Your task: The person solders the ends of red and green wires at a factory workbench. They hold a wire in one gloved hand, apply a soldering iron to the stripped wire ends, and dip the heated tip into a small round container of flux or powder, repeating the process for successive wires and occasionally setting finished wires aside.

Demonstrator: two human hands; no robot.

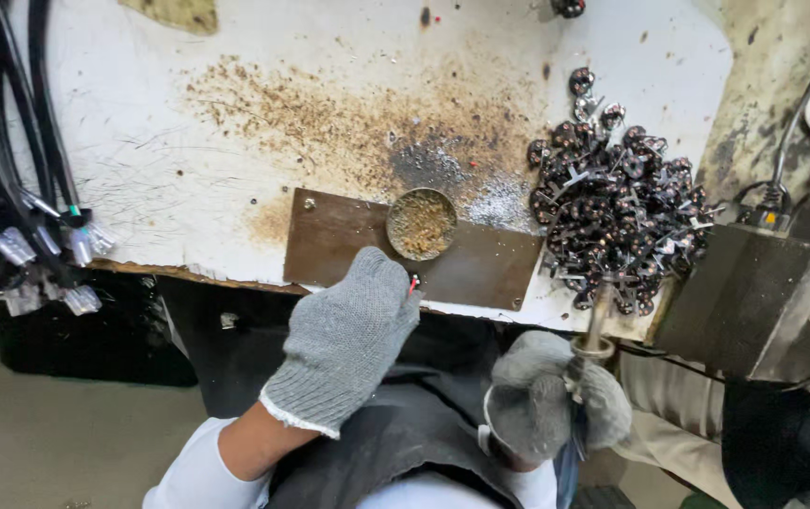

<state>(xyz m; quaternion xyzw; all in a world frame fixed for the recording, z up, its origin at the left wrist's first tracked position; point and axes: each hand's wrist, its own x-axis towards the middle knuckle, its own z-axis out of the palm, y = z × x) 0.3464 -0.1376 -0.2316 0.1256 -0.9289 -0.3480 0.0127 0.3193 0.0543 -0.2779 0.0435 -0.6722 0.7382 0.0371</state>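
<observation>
The big white table (235,188) is scratched and dirty, with brown rusty crumbs and grey dust spread over its middle. A flat brown metal plate (480,269) lies at the near edge of the table. A small round tin dish full of brown crumbs (421,223) sits on the top edge of that plate. To the right of the plate lies a big heap of small dark metal parts with shiny prongs (617,212). A bunch of black cables with clear plastic ends (18,217) hangs down at the far left. A grey metal machine block (763,302) stands at the right, just beside the heap.

The left hand (348,339), in a grey knitted glove, is curled over the near edge of the brown plate, just below the round dish. Its fingers are closed together on a tiny thing with a red tip (413,283), which peeps out at the fingertips. What the tiny thing is cannot be told.

The right hand (556,401), also in a grey knitted glove, is lower down, near the person's lap. It is clamped around a thin metal rod tool (598,325). The rod points up toward the heap of dark parts, and its tip reaches the heap's near edge.
</observation>
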